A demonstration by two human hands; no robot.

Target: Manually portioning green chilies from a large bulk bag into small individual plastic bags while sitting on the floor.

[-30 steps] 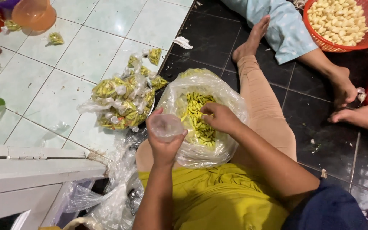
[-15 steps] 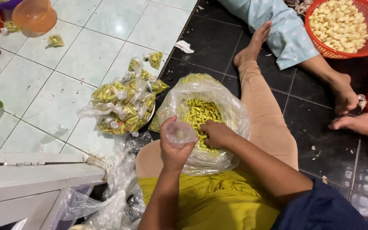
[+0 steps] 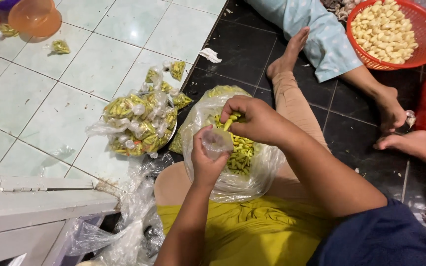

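Several chilies [image 3: 229,122] in right grip [image 3: 252,120] (above small bag [image 3: 216,142]).

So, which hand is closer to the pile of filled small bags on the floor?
The left hand. It holds a small clear bag just right of the pile. The right hand is farther right, over the big bag of chilies.

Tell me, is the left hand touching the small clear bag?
Touching. In the head view the left hand is closed around the small clear bag, its fingers wrapped on the plastic with no gap.

home floor | tiled floor [image 3: 99,29] | packed snack bags [image 3: 134,123] | red basket [image 3: 422,24]
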